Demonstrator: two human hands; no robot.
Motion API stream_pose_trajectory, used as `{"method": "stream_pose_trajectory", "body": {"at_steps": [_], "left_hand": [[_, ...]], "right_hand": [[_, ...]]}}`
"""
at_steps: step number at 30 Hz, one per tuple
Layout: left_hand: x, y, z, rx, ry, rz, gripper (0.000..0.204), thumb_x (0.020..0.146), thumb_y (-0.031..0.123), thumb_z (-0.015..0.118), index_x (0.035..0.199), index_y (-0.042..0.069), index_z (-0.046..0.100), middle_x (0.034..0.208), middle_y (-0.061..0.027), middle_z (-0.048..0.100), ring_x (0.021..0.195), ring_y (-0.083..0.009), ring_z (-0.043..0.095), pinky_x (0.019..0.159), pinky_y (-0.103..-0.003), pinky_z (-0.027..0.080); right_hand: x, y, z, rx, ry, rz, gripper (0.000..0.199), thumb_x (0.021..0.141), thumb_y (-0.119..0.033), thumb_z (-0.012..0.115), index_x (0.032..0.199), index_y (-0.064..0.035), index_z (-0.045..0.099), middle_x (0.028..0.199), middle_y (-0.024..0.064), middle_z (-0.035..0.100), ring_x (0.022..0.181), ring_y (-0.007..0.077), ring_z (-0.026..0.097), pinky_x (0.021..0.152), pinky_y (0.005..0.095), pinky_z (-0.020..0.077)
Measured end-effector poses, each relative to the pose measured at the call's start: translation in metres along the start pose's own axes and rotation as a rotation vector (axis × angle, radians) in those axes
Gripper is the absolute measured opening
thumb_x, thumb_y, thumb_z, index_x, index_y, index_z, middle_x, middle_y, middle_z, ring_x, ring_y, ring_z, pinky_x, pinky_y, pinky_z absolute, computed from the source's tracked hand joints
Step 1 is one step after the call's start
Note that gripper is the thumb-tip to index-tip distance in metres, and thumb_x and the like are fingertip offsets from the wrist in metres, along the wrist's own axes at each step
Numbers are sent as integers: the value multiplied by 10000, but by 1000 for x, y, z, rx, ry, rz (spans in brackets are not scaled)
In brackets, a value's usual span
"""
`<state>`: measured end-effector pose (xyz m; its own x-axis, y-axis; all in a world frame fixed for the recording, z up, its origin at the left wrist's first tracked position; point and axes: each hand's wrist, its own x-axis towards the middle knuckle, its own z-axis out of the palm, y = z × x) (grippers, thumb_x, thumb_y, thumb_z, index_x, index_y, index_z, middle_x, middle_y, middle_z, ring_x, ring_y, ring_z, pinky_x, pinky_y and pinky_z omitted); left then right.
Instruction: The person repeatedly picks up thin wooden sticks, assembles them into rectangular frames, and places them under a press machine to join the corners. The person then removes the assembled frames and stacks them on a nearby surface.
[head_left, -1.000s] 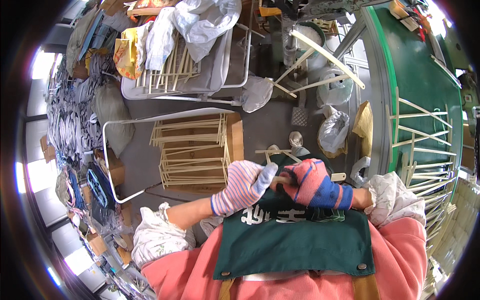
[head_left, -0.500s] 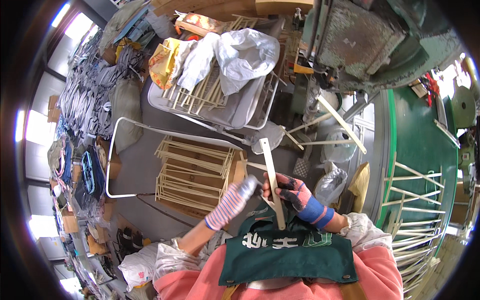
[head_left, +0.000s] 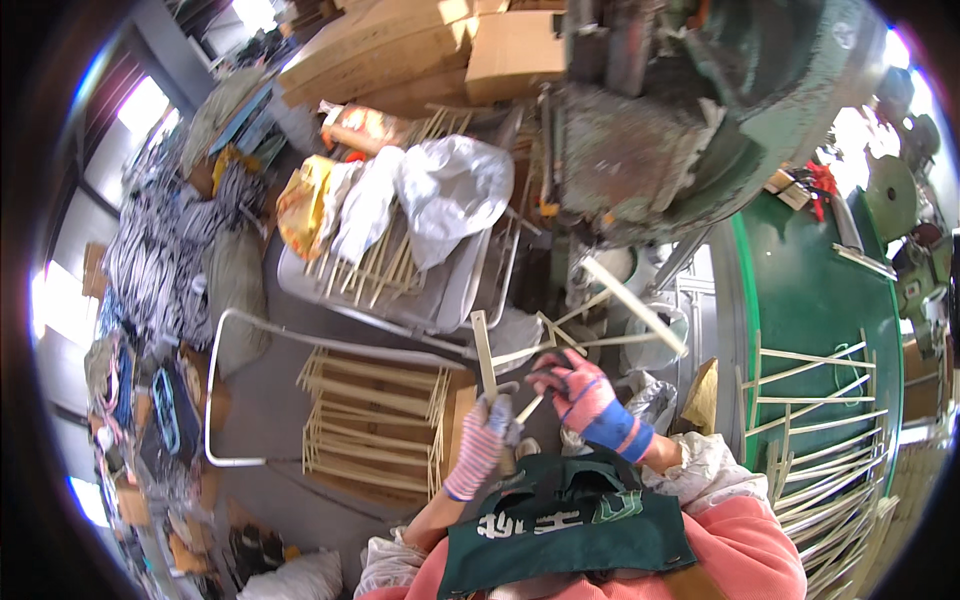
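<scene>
My left hand (head_left: 481, 440), in a pink-and-grey striped glove with grey fingertips, is closed round the lower part of a flat cream bar (head_left: 484, 352). The bar points away from me, tilted slightly left, and a hole shows near its far end. Just right of it, my right hand (head_left: 590, 402), in a pink and blue glove with dark fingertips, is closed in a pinch. Its fingertips meet a thin cream strip (head_left: 530, 408) that runs toward my left hand; whether strip and bar are joined is hidden by the fingers.
Cream slatted frames lie stacked on cardboard (head_left: 455, 410) at left, beside a white bent tube (head_left: 212, 400). Beyond stands a grey cart (head_left: 455, 300) with bags. A green machine (head_left: 640, 150) looms ahead, cream bars (head_left: 640, 305) below it. A green table (head_left: 800, 290) with more frames stands right.
The bar has passed from my right hand's grip into my left hand's and leans further left. My right hand has shifted to the thin strip. The whole view has turned slightly.
</scene>
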<state>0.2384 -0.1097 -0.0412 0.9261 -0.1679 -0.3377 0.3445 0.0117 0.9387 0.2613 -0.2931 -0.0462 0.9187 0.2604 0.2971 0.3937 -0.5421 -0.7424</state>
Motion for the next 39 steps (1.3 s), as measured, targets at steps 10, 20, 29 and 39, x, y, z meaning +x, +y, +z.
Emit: {"method": "stream_pose_trajectory", "body": {"at_steps": [10, 20, 29, 39], "left_hand": [[69, 61, 33, 268, -257, -68, 310, 970, 277, 438, 765, 66, 536, 529, 26, 447, 419, -44, 387, 388, -210, 305], [115, 61, 31, 521, -335, 172, 233, 943, 147, 462, 781, 6, 552, 560, -71, 552, 440, -161, 502, 441, -289, 394], [144, 58, 19, 479, -413, 207, 248, 942, 183, 481, 777, 10, 548, 517, -51, 509, 422, -172, 492, 402, -289, 371], [151, 71, 4, 386, -555, -145, 301, 964, 300, 453, 795, 59, 518, 503, 40, 388, 398, -52, 360, 369, -213, 269]], "right_hand": [[42, 106, -84, 381, -85, 540, 471, 889, -68, 481, 1345, -158, 407, 714, 72, 597, 383, 101, 526, 381, 263, 437], [51, 87, -108, 445, -196, 521, 554, 915, -15, 411, 1416, -227, 309, 673, 10, 570, 496, 80, 569, 452, 243, 488], [50, 89, -98, 351, -110, 475, 701, 791, 81, 326, 1433, -193, 261, 715, 84, 605, 511, 145, 596, 465, 291, 489], [51, 78, -94, -47, -12, 314, 643, 796, 65, 414, 1403, -125, 315, 781, 90, 586, 496, 133, 549, 485, 292, 465]]}}
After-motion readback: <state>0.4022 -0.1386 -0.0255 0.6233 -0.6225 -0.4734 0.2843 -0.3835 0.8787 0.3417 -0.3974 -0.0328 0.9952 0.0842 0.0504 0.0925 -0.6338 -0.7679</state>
